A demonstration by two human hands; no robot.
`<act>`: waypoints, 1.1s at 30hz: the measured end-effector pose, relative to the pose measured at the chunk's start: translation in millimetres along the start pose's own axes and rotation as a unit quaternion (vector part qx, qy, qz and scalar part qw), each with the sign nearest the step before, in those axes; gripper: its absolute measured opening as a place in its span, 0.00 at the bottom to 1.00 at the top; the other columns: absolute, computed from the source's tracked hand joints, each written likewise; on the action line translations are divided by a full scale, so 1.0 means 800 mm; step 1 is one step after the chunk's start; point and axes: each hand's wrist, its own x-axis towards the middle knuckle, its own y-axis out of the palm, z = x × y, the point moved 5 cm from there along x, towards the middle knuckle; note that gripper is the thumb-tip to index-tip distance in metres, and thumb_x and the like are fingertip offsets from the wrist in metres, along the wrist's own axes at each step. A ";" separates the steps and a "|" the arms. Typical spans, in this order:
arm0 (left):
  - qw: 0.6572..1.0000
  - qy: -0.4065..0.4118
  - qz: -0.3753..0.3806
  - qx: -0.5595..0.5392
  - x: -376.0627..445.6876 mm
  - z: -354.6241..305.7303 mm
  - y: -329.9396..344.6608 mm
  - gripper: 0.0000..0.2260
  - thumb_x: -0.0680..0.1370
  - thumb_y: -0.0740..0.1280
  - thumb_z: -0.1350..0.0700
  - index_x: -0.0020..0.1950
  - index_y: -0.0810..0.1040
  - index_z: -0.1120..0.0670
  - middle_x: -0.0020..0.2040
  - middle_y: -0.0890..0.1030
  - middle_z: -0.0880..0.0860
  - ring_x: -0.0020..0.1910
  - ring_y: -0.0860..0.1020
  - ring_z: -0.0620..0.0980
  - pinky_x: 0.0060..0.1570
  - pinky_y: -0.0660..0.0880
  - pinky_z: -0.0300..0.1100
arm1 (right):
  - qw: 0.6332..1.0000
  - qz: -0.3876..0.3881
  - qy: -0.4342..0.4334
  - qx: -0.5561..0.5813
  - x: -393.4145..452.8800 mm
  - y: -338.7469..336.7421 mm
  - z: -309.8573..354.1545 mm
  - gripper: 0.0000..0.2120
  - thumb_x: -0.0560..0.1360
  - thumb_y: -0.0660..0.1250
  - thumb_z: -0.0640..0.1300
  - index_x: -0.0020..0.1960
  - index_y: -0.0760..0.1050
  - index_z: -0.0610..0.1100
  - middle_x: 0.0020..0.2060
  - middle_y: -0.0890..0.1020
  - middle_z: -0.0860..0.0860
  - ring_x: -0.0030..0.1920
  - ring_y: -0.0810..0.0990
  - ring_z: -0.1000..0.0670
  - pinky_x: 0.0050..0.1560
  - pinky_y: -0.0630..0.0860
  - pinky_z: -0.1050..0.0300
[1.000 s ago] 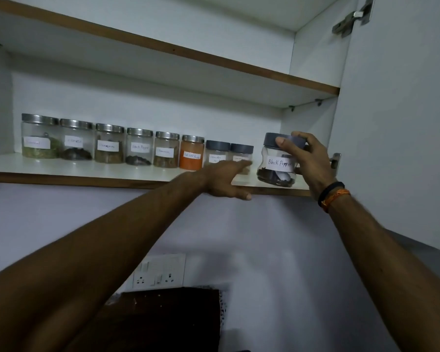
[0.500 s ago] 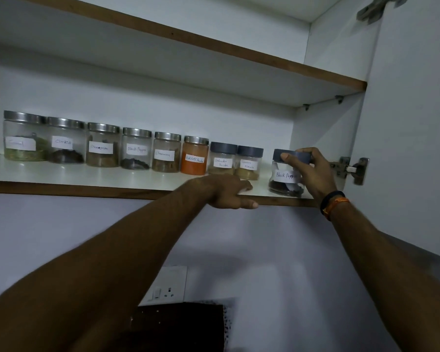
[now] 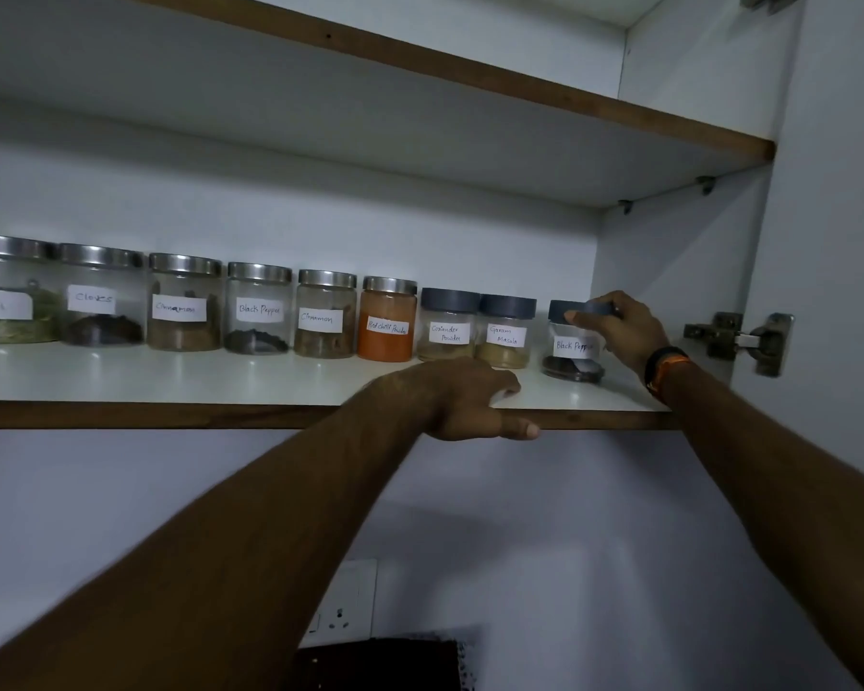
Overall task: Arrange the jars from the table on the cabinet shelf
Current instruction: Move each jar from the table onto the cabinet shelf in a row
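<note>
A: Where is the jar right now?

B: The black pepper jar (image 3: 573,344) with the grey lid stands on the cabinet shelf (image 3: 170,379), at the right end of the row. It stands upright, just beside the garam masala jar (image 3: 506,331), with a small gap between them.

A: Who has it?

B: The right hand (image 3: 619,326) holds it by the lid. The fingers curl round the lid from the right side.

A: Is there room around it?

B: To its right there is a strip of bare shelf, and then the cabinet side wall (image 3: 669,271). The open door (image 3: 839,241) and its hinge (image 3: 741,339) are further right. In front of the jar there is some white shelf before the brown front edge.

A: What is the other hand doing?

B: The left hand (image 3: 470,399) rests on that front edge. Its fingers lie on top of the shelf and the thumb sticks out under the edge. The fingers look flat and hold nothing. The arm reaches up from the lower left.

A: And the other jars?

B: They stand in a line near the back, close side by side, from the coriander powder jar (image 3: 449,325) leftward.
</note>
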 end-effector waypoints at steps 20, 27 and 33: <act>1.000 -0.007 0.012 -0.026 0.007 0.004 0.004 0.33 0.80 0.58 0.34 0.80 0.60 0.50 0.80 0.63 0.53 0.77 0.63 0.54 0.72 0.62 0.52 | 0.995 0.009 -0.002 -0.094 0.059 0.036 -0.024 0.18 0.79 0.67 0.51 0.63 0.73 0.42 0.54 0.77 0.47 0.53 0.73 0.46 0.53 0.68 0.52; 1.000 -0.010 0.015 -0.024 0.006 0.004 0.002 0.33 0.80 0.58 0.35 0.80 0.60 0.50 0.80 0.62 0.54 0.77 0.62 0.55 0.73 0.61 0.53 | 0.995 0.013 -0.003 -0.097 0.067 0.045 -0.024 0.18 0.79 0.67 0.50 0.64 0.74 0.41 0.60 0.79 0.42 0.54 0.74 0.45 0.56 0.69 0.51; 1.000 -0.012 0.015 -0.025 0.007 0.004 0.003 0.33 0.80 0.58 0.35 0.80 0.60 0.50 0.80 0.63 0.54 0.77 0.63 0.55 0.72 0.62 0.52 | 0.995 0.028 0.000 -0.100 0.068 0.049 -0.025 0.18 0.80 0.66 0.49 0.65 0.72 0.41 0.61 0.79 0.41 0.56 0.76 0.43 0.55 0.70 0.51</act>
